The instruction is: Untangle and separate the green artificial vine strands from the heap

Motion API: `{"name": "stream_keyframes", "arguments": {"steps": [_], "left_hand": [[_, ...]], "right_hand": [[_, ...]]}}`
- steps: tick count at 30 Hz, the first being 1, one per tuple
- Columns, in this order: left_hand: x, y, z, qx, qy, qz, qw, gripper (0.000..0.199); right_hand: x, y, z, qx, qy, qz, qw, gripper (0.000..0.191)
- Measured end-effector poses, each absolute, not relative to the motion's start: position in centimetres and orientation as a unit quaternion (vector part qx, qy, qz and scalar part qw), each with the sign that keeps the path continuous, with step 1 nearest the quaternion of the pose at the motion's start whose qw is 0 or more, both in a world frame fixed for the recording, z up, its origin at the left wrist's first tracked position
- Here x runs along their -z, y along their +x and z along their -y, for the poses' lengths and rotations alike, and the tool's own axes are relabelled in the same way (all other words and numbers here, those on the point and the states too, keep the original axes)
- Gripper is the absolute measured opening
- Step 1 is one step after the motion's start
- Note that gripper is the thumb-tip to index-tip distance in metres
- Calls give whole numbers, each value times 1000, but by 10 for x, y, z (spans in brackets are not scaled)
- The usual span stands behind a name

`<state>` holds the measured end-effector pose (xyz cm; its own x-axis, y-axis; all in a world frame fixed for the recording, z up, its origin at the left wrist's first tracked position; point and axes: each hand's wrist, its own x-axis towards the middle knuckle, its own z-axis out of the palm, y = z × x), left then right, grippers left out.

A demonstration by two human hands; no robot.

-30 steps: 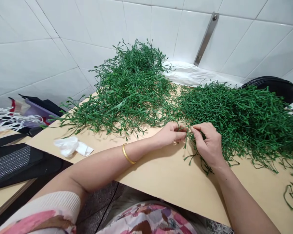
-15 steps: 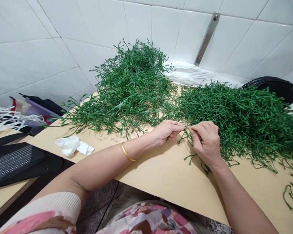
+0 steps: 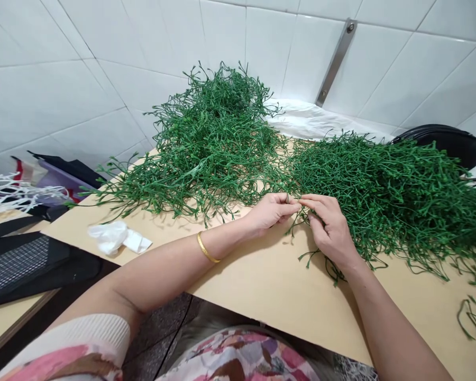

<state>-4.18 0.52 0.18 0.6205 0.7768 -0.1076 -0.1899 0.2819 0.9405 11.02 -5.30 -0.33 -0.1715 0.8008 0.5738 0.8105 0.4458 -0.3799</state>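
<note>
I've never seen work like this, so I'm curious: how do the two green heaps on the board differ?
The left heap of green sprays rises in a taller, rounder mound, while the right heap of green sprays lies lower and spreads wider. The left heap stands clear of the hands, while the right heap's strands reach the right hand. Both are thin, branching, deep green strands, and both lie on the same tan board.

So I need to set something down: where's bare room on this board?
Bare board lies between the left forearm and right forearm, in front of the left hand and right hand. Another patch lies right of the right forearm, below the right pile. A narrower strip runs between the white wad and left forearm. Crowded: both piles, with the left pile, and around the hands.
</note>
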Motion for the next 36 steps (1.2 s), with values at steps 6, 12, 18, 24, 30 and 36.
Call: {"name": "stream_keyframes", "arguments": {"steps": [6,12,18,24,30,36], "left_hand": [[-3,-41,-3,-335,541,-305,708,17],[2,-39,-3,-384,612,-343,601,12],[5,-40,-3,-370,643,-303,598,16],[2,-40,-2,-378,655,-295,584,6],[3,-40,-3,-363,644,-272,616,8],[2,-42,-6,-334,583,-267,691,9]], "right_hand": [[3,111,54,23,-549,751,366,13],[2,107,56,61,-558,748,355,12],[0,106,58,-69,-574,701,417,12],[0,106,59,-120,-579,687,423,21],[-2,104,59,-110,-530,738,403,33],[0,106,57,-195,-534,709,416,30]]}}
